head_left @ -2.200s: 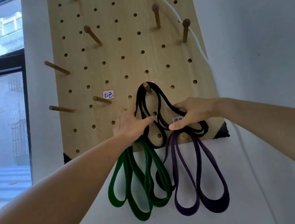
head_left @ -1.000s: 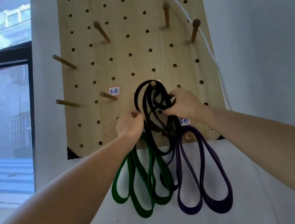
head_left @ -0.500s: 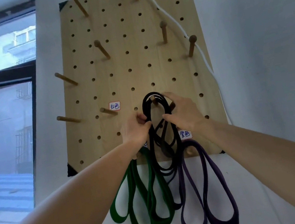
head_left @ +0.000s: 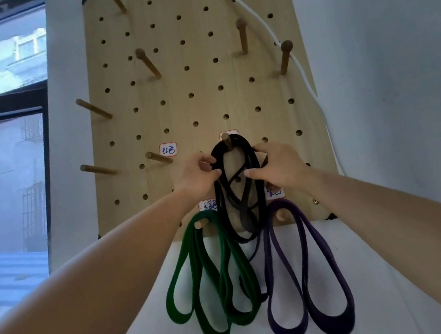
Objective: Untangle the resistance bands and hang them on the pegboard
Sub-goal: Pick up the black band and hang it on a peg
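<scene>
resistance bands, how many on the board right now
3. Green band on the lower left peg, black band on the middle peg between both hands, purple band on the lower right peg. None seem hidden.

Both arms raised, hands close together

Left hand [head_left: 198, 174] and right hand [head_left: 277, 167] face each other, fingers curled in a pinching grip.

Pale wooden pegboard [head_left: 188, 84] dotted with dark holes, black band [head_left: 242, 192] at its lower middle, green band [head_left: 203, 280] left below, purple band [head_left: 303, 269] right below
</scene>
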Demonstrator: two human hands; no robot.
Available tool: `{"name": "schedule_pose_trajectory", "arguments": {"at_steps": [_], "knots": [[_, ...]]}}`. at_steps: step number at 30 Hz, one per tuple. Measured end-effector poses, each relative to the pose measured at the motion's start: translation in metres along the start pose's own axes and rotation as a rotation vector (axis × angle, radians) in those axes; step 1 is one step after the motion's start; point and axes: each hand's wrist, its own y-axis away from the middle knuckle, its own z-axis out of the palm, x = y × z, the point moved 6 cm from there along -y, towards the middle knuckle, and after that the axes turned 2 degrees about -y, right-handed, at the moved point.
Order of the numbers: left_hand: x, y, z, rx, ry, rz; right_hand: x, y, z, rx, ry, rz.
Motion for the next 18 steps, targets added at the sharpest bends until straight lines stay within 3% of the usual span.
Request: {"name": "schedule_pose_trajectory", "arguments": {"at_steps": [5, 8, 11, 14, 18], "knots": [[0.002, 0.03, -0.021, -0.061, 0.0, 0.023, -0.005, 0.017, -0.008, -0.012, 0.054, 0.001], [0.002, 0.057, -0.038, -0.103, 0.018, 0.02, -0.014, 0.038, -0.016, 0.063, 0.061, -0.004], [-0.002, 0.1, -0.046, -0.242, 0.019, 0.019, -0.026, 0.07, -0.01, 0.092, 0.009, -0.047], [-0.012, 0.15, -0.048, -0.371, 0.01, 0.044, -0.037, 0.118, 0.012, 0.039, -0.083, -0.116], [-0.047, 0.223, -0.042, -0.467, 0.011, 0.049, -0.042, 0.199, 0.058, -0.157, -0.192, -0.145]]}}
